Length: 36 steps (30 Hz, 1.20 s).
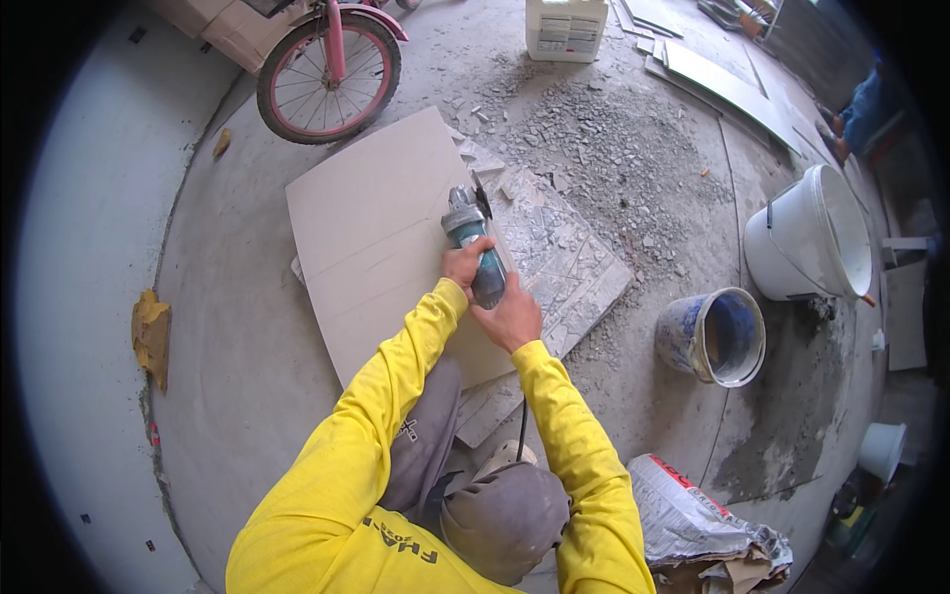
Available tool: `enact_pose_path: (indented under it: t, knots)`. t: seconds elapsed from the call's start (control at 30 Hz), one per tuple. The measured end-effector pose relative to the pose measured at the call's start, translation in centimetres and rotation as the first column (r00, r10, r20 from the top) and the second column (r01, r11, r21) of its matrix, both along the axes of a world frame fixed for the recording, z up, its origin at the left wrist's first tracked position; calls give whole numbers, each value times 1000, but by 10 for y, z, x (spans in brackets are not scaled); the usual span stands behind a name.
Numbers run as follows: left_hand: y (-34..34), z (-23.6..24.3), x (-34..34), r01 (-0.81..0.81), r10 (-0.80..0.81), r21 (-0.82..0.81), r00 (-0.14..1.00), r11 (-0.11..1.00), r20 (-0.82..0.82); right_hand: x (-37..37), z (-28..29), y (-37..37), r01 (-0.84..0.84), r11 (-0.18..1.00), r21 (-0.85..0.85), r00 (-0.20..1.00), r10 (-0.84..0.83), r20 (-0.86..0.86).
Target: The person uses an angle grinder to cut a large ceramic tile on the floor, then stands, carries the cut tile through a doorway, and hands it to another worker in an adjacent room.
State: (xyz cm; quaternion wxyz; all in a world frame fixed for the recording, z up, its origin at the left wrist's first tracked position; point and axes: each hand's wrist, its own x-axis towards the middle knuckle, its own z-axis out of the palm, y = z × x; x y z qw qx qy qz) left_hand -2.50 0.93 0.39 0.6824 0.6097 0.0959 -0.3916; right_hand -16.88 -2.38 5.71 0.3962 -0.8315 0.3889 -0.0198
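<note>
Grinder [473, 243] points far, disc at the tile [381, 233] right edge. We clamp both hands on it, left hand [463, 265] farther, right hand [510, 315] nearer.

a white boxy container [566, 28] with a printed label stood at the top, beyond the rubble. by my right knee lay a crumpled grey-white sack [693, 520] with red print.

Both arms extended forward, left hand [465, 265] and right hand [512, 319] clenched, close together
</note>
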Motion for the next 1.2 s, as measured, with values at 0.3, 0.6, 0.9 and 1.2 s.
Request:
enact_pose_path:
  t: [0.3,0.6,0.9,1.2]
  knots:
    - [4,6,-10,5,-5,-1,1000,1000,-3,-8,1,4,2,1000,16,1000,-2,6]
    - [1,1,0,11,-11,7,1000,1000,-1,1,-1,1,6,1000,23,1000,-5,-25]
    - [0,-2,-1,0,0,9,1000,1000,-1,-2,0,0,-2,1000,15,1000,2,-11]
    - [4,-2,-14,0,0,-6,1000,1000,-8,-15,4,3,-7,1000,20,1000,7,-2]
